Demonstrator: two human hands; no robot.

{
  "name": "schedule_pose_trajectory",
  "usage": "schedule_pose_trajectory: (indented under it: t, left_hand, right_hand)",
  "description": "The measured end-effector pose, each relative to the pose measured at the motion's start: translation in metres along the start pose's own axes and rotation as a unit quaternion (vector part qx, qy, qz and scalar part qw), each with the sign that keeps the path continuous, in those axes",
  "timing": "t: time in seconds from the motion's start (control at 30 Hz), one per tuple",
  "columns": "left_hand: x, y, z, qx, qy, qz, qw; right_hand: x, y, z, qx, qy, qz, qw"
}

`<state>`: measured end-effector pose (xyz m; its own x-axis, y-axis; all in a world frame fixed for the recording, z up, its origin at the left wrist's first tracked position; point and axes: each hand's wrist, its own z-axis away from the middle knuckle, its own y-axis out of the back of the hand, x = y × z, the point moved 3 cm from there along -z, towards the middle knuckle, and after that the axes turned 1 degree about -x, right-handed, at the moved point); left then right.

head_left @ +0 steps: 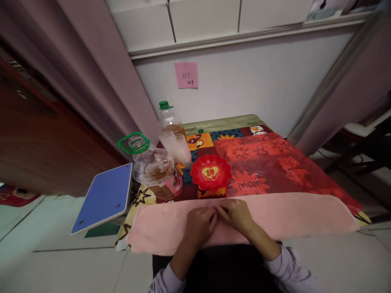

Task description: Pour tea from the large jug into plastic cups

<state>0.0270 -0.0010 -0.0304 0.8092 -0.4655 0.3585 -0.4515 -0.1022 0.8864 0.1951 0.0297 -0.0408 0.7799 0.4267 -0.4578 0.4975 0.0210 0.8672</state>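
My left hand [200,224] and my right hand [235,212] rest together on a long pink cloth [293,215] along the near edge of the table. The fingers of both are curled in, their tips meeting; whatever might be between them is hidden. Just beyond the hands sits a red scalloped dish [224,173] with a yellow heart printed in its middle. To its left stands a clear plastic jug [159,179] of brown liquid, uncapped, with a green handle ring. Between jug and dish leans a stack of clear plastic cups [177,147].
Behind the cups is a second bottle [169,118] with a green cap. A small green cap [200,131] lies near the back. Red see-through plastic sheeting [265,167] covers the right side of the patterned tablecloth. A blue board [104,195] juts out at left. A wall [244,85] bounds the back.
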Motion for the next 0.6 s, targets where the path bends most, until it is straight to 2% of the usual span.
schedule_pose_trajectory:
  t: [0.33, 0.6]
  left_hand:
    - [0.0021, -0.0005, 0.0030, 0.021, -0.010, -0.014, 1.000]
    - [-0.0009, -0.0060, 0.0058, 0.004, -0.004, -0.001, 1.000]
  right_hand:
    - [0.0038, -0.0073, 0.0045, 0.053, 0.033, -0.017, 0.998]
    - [0.0025, -0.0084, 0.0046, 0.053, 0.033, -0.017, 0.998]
